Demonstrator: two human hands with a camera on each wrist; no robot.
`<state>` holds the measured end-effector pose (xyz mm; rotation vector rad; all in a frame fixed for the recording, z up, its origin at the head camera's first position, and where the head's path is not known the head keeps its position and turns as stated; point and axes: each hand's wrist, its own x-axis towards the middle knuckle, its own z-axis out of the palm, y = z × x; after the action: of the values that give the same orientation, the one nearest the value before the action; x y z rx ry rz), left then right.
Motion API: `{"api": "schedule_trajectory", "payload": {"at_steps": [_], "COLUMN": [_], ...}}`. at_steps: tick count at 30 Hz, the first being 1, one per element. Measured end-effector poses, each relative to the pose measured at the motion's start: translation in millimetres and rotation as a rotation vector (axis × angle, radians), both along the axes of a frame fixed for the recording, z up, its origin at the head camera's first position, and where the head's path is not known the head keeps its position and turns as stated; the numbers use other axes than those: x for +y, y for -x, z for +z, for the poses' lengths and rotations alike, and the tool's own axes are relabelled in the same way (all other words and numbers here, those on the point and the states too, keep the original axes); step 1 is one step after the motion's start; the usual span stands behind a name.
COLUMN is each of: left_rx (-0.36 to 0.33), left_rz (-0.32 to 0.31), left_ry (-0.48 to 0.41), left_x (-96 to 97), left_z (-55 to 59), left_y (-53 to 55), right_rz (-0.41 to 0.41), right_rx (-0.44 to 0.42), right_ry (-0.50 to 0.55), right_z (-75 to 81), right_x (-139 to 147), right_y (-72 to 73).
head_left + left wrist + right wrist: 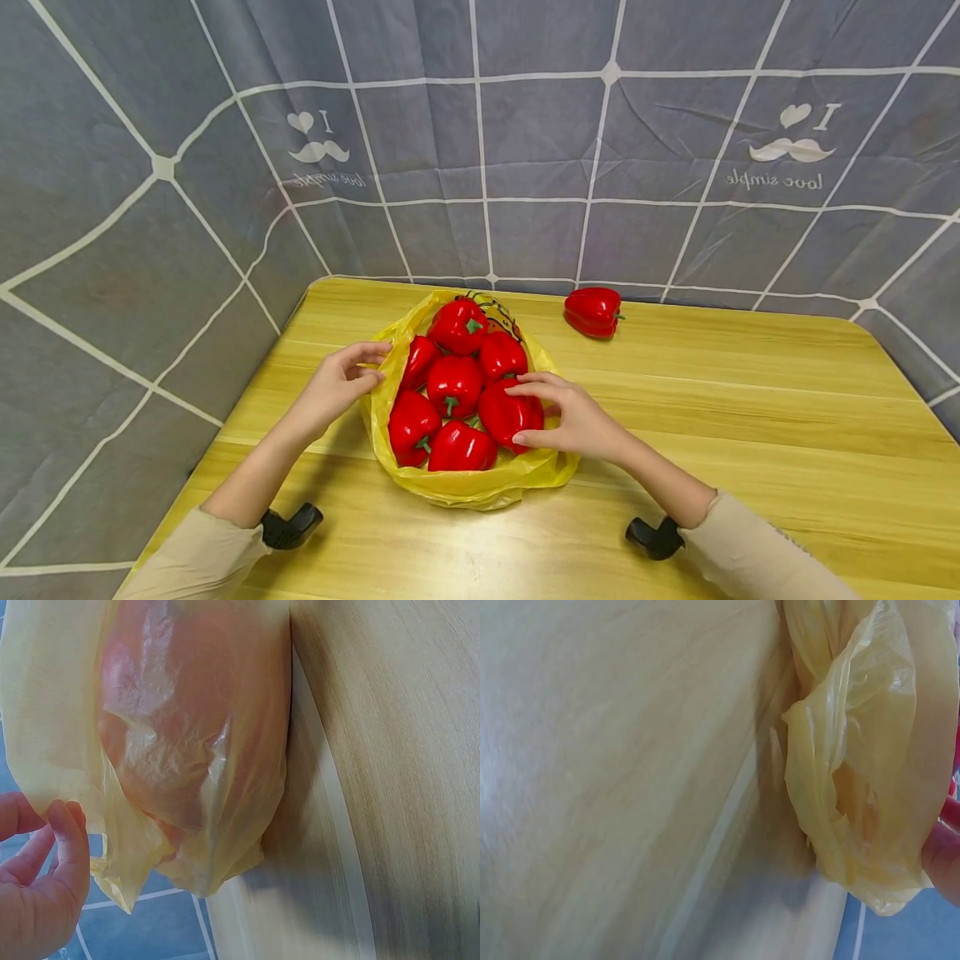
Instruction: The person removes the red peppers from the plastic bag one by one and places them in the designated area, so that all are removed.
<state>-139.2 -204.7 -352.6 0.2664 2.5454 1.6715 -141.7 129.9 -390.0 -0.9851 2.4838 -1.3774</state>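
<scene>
A yellow plastic bag (480, 490) stands on the table with its mouth spread wide, and several glossy red bell peppers with green stems fill it. At the bag's left side, my left hand (337, 385) pinches the rim between thumb and fingers; the left wrist view shows those fingertips at the bag's edge (67, 780). My right hand (576, 421) reaches over the right rim and holds a red bell pepper (501, 412), thumb below and fingers above. In the right wrist view, crumpled bag plastic (855, 772) hides most of that hand.
Another red bell pepper (592, 312) lies by itself near the table's back edge, to the right of the bag. Behind the wooden table (750, 417) hangs a grey cloth (540, 150) with white lines. A black wrist device (291, 527) sits at each sleeve.
</scene>
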Motion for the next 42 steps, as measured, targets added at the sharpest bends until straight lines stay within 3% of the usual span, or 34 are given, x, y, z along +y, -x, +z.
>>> {"api": "schedule_trajectory", "payload": {"at_steps": [11,42], "left_rx": [0.002,-0.014], "left_rz": [0.003,0.005], "left_ry": [0.002,-0.003], "left_x": [0.7,2.3], "left_z": [-0.1,2.3], "left_y": [0.3,1.5], "right_rz": [-0.027,-0.035], "right_rx": [0.038,0.029], "right_ry": [0.038,0.083], "right_z": [-5.2,7.3], "right_x": [-1.3,5.5], "right_y": [-0.3,-4.6]}}
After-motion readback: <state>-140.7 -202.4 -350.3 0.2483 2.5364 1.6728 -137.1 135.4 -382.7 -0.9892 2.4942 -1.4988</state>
